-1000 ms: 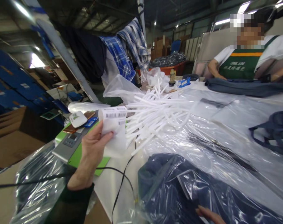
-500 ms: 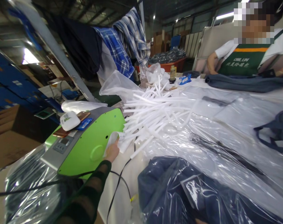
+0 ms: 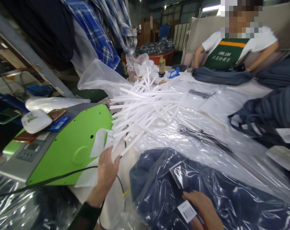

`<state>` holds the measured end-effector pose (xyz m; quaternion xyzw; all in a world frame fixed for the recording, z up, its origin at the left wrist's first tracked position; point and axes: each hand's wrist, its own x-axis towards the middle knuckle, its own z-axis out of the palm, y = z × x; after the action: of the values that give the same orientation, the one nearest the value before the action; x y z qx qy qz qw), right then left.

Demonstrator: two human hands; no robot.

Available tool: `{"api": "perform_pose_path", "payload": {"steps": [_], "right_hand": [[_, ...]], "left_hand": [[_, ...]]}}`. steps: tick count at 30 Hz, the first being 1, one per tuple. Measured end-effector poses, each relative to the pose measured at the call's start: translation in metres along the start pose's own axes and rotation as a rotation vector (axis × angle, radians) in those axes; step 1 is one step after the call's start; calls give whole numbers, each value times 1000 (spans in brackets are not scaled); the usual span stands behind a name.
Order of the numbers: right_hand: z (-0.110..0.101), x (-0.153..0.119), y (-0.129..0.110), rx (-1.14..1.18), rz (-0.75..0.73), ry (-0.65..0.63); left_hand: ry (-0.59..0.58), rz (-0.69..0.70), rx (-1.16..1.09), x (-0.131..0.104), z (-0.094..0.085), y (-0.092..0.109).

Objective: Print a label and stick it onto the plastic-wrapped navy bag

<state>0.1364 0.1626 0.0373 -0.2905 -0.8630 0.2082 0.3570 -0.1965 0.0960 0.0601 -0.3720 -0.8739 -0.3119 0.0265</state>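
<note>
My left hand (image 3: 107,172) lies with fingers spread on a white label strip (image 3: 96,147) that curls against the side of a green machine (image 3: 65,150). It rests on the strip without gripping it. My right hand (image 3: 205,210) sits on a navy garment in a clear plastic bag (image 3: 164,179) at the near edge. It holds a small barcode label (image 3: 187,210) at its fingertips, flat against the bag.
A heap of white plastic sticks (image 3: 145,108) lies behind the machine, on clear plastic sheeting. A black cable (image 3: 63,175) crosses the machine's side. Navy garments (image 3: 266,111) are stacked at right. A co-worker in a green apron (image 3: 228,54) handles a garment at the far side. Plaid shirts (image 3: 104,28) hang behind.
My left hand lowered the label strip from in front of me to the machine's side and opened over it. My right hand came into view with a barcode label. The view shifted right.
</note>
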Motion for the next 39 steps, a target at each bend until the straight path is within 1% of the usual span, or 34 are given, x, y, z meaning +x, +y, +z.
{"api": "perform_pose_path", "payload": {"steps": [1, 2, 3, 5, 6, 7, 8, 9, 12, 13, 15, 18, 19, 20, 22, 24, 25, 27, 30, 33, 35, 36, 38, 39], "right_hand": [[-4, 2, 1, -52, -52, 0], [-7, 4, 2, -99, -95, -3], [-9, 6, 2, -138, -127, -2], [-11, 7, 2, -180, -186, 17], [-11, 7, 2, -189, -220, 31], [-11, 6, 1, -194, -250, 45], [-11, 5, 1, -198, -270, 59], [-11, 2, 1, -203, -280, 70], [-10, -5, 0, -224, -264, 73], [-10, -8, -1, -232, -261, 78], [-9, -12, -2, -249, -269, 93], [-10, -17, -3, -273, -294, 98], [-11, -19, -3, -285, -294, 93], [-13, -20, -4, -299, -292, 78], [-21, -20, -5, -321, -281, 55], [-31, -19, -6, -319, -239, 30], [-36, -17, -7, -301, -204, 23], [-45, -14, -9, -229, -160, 12], [-53, -9, -14, -124, -173, -6], [-56, -8, -21, -79, -118, -92], [-55, -13, -22, -57, -69, -147], [-53, -18, -22, -48, -55, -142], [-48, -29, -20, -24, -38, -80], [-46, -35, -19, -14, -16, -79]], "left_hand": [[-110, -15, -148, -17, -3, 14], [-280, -74, -290, -35, -6, 29], [-478, -149, -424, -54, -8, 44], [-800, -330, -699, -86, -9, 73], [-913, -407, -822, -99, -7, 85], [-1000, -474, -924, -109, -6, 94], [-1061, -534, -1005, -116, -3, 102], [-1096, -587, -1063, -121, -1, 108], [-1120, -722, -1131, -125, 0, 117], [-1119, -736, -1127, -125, -1, 118], [-1133, -706, -1090, -124, -4, 121], [-1175, -622, -1004, -124, -7, 123], [-1171, -594, -965, -124, -7, 124], [-1148, -554, -912, -123, -6, 125], [-1076, -431, -779, -119, -3, 127], [-1044, -311, -656, -115, 0, 130], [-1060, -274, -607, -113, 2, 133], [-1129, -222, -528, -114, 5, 137], [-1223, -84, -439, -125, 12, 142], [-1269, 61, -389, -139, 21, 142], [-1288, 109, -377, -144, 26, 139], [-1300, 126, -377, -146, 29, 138], [-1308, 155, -374, -149, 33, 136], [-1303, 172, -370, -150, 35, 136]]}}
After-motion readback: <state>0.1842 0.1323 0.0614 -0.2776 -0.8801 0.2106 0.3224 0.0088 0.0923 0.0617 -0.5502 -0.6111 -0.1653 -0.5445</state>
